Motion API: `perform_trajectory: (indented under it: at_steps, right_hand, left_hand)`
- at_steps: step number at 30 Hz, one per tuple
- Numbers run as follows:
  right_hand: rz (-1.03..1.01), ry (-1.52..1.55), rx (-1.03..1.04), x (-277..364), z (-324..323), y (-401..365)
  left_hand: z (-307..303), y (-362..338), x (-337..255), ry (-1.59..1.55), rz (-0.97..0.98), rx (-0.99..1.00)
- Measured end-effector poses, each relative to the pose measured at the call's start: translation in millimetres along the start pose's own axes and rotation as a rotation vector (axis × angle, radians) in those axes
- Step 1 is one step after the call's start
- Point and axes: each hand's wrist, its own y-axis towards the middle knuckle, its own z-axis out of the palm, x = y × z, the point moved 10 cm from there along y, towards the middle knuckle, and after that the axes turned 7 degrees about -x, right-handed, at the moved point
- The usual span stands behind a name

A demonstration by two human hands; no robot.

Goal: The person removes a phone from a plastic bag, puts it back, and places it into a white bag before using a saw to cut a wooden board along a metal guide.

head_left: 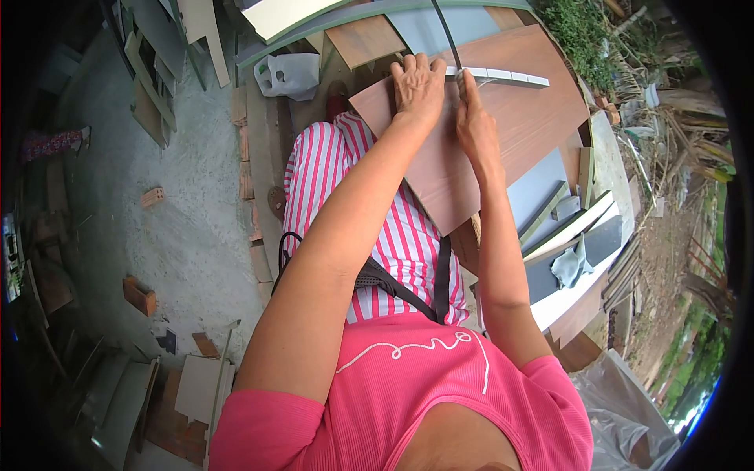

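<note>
A brown wood-grain panel (522,118) lies at a slant over my lap and the stack beyond it. Across its upper part runs a narrow white strip (506,76) with dark cross lines. My left hand (419,88) has its fingers curled over the left end of this strip, pressing it on the panel. Just to the right, my right hand (477,118) pinches the near end of a thin black strip (445,27), which crosses the white one and runs off the top. The thumb and fingertips partly hide where the two strips meet.
Other boards (365,41) lie beneath and beyond the panel. A white plastic bag (287,76) hangs left of my knees. At right, a grey-blue cloth (572,265) lies on stacked offcuts. Bricks (139,297) and leaning boards stand on the concrete floor (196,204) at left.
</note>
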Motion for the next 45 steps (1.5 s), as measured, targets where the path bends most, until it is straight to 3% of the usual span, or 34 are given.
perform_trajectory:
  at_steps: [2,8,10,15,17,19,24,27,31,35,38,40,45]
  right_hand:
    - [-0.095,0.034,-0.056,14,-2,8]
    - [-0.025,0.05,-0.011,6,-26,-67]
    - [0.235,0.047,0.18,-9,-28,-102]
    - [0.312,0.055,0.226,-17,-46,-146]
    - [0.314,0.053,0.237,-19,-44,-144]
    - [0.156,-0.035,0.143,-11,-46,-126]
    - [0.04,-0.01,0.058,-2,-13,-37]
    - [0.096,0.045,0.077,-2,4,-8]
    - [-0.007,0.01,0.007,2,-6,-27]
    - [0.048,0.011,0.054,-2,-30,-96]
    - [0.148,-0.005,0.102,-9,-46,-135]
    - [0.375,0.012,0.282,-21,-43,-151]
    - [0.248,-0.013,0.212,-15,-30,-105]
  left_hand:
    - [1,-1,4,-0.014,-0.062,0.037]
    - [4,-7,2,0.008,-0.02,0.028]
    - [2,-4,2,0.012,-0.007,0.012]
    - [4,-4,1,0.007,0.0,0.043]
    - [4,-3,2,0.003,-0.001,0.041]
    - [4,-3,2,0.01,0.002,0.036]
    - [3,-5,1,0.013,0.001,0.028]
    - [3,-3,4,0.003,-0.009,0.024]
    - [3,-3,2,0.007,-0.006,0.02]
    - [4,-5,2,0.016,0.003,-0.005]
    - [4,-5,2,0.011,0.008,0.012]
    - [5,-5,1,0.009,0.012,0.025]
    - [4,-5,2,-0.003,0.019,0.022]
